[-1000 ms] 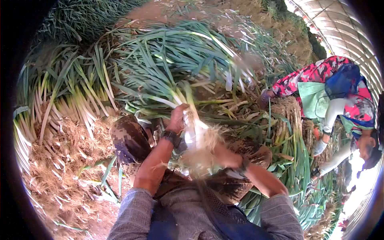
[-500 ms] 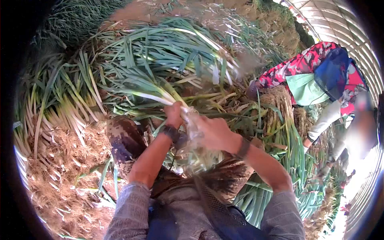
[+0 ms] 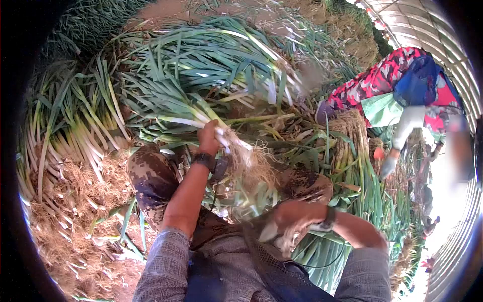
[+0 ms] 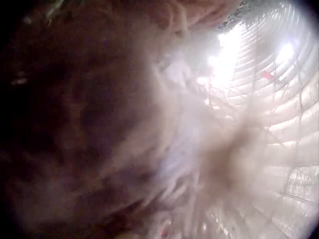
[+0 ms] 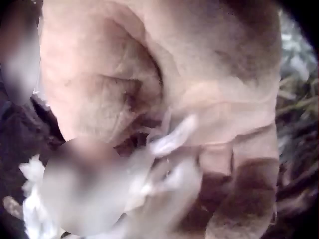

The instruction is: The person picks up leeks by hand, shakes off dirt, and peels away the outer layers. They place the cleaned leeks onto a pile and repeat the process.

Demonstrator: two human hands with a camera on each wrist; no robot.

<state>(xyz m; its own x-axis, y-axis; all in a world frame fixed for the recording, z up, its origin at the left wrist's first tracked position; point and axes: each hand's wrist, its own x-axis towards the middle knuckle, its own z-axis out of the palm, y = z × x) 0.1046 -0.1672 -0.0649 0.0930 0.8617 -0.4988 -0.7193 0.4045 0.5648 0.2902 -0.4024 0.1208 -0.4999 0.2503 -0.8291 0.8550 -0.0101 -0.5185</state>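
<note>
My left hand (image 3: pixel 208 138) grips a small bunch of long green onions (image 3: pixel 197 110) around the white stalks in the head view. Their stringy roots (image 3: pixel 257 163) point right, and the green leaves stretch up and left. Blurred roots and stalks fill much of the left wrist view. Away from the bunch, my right hand (image 3: pixel 296 216) is low over the right thigh. Its fingers (image 5: pixel 244 199) curl in the right wrist view, with pale, papery onion peelings (image 5: pixel 174 137) between thumb and fingers.
Rooted green onions (image 3: pixel 83 133) lie in a pile at left, and a leafy heap (image 3: pixel 201 55) lies ahead. Bundled onions (image 3: pixel 352 151) are at right. Another person (image 3: pixel 387 85) in pink camouflage bends beyond them, under the ribbed greenhouse roof (image 3: pixel 432 25).
My right hand reached up to the stalks beside the left hand, then pulled back down toward the right thigh with pale peelings. The left hand kept its grip, and the roots became exposed.
</note>
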